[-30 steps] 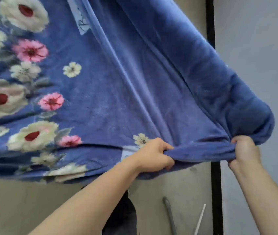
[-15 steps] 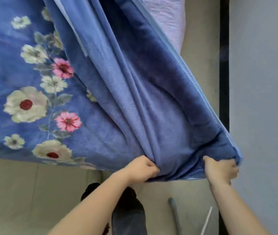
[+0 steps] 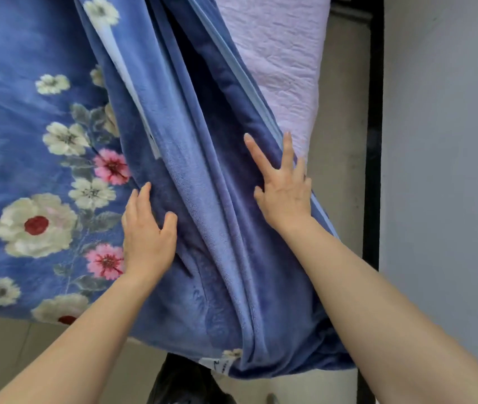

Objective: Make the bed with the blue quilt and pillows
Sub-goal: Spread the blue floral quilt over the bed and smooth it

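Note:
The blue quilt [image 3: 191,158] with white, pink and red flowers lies spread over the bed, bunched in long folds along its right side, its near edge hanging over the bed's end. My left hand [image 3: 147,231] rests flat on the quilt beside the flower print, fingers apart. My right hand [image 3: 282,188] presses flat on the folded right edge, fingers spread. Beyond that edge a lilac sheet [image 3: 284,62] shows on the mattress. No pillow is in view.
A black vertical frame post [image 3: 373,141] runs along the right, against a pale grey wall [image 3: 447,170]. Beige floor [image 3: 10,342] shows below the quilt's edge, with my dark-clothed leg [image 3: 185,383] at the bottom.
Both hands have let go of the quilt's near edge, which they held up bunched, and moved forward onto the quilt with fingers spread. The quilt has dropped onto the bed.

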Demonstrator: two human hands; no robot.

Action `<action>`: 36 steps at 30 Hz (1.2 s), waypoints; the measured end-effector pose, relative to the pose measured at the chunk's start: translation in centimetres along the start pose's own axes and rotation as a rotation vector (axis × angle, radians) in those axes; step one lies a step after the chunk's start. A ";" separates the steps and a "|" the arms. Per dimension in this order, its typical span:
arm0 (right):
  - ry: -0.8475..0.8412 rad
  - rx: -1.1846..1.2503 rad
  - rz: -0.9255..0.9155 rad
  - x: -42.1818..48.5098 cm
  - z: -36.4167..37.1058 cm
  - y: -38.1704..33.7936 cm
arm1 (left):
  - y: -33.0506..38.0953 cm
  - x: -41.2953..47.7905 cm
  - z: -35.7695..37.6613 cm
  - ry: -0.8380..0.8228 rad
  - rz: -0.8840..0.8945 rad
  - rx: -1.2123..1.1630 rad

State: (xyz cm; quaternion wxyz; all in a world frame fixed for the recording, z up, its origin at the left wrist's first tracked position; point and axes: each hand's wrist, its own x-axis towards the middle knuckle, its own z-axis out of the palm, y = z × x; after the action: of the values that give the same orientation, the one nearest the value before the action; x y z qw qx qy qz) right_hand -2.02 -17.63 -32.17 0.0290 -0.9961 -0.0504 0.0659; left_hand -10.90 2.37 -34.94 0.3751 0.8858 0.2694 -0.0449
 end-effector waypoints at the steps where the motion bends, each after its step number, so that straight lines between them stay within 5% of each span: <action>1: -0.027 -0.050 -0.022 0.9 0.3 -0.3 | 0.0 0.3 0.3 -0.013 -0.006 0.002; 6: -0.026 -0.125 -0.050 4.6 -3.2 8.1 | 1.9 2.2 1.0 0.018 0.013 -0.035; 10: 0.031 -0.234 0.219 5.2 -7.8 22.2 | 4.5 4.0 2.4 -0.009 0.167 0.049; 14: -0.327 -0.135 0.444 3.1 -1.5 25.4 | 5.6 3.8 6.6 -0.315 0.280 0.426; 17: -0.543 0.061 0.438 2.0 5.4 23.0 | 5.4 2.3 9.8 -0.331 0.288 0.553; 21: -0.666 0.667 0.479 1.8 10.2 19.2 | 6.6 1.2 11.7 -0.275 0.163 0.511; 25: -0.557 1.159 0.662 2.5 11.6 17.7 | 10.4 -0.7 15.5 -0.222 0.027 0.469; 30: -0.870 0.880 0.259 2.5 10.8 19.9 | 15.3 -0.5 19.5 -0.136 -0.268 0.453; 36: -0.658 0.724 0.211 8.5 4.2 26.8 | 21.5 1.5 21.7 -0.158 -0.567 0.483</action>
State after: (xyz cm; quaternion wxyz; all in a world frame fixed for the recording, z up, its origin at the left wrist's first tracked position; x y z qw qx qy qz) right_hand 8.34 -43.12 -39.16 0.3485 -0.8484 0.0701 0.3923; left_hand 4.04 -24.25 -37.08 0.1477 0.8329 0.4556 -0.2774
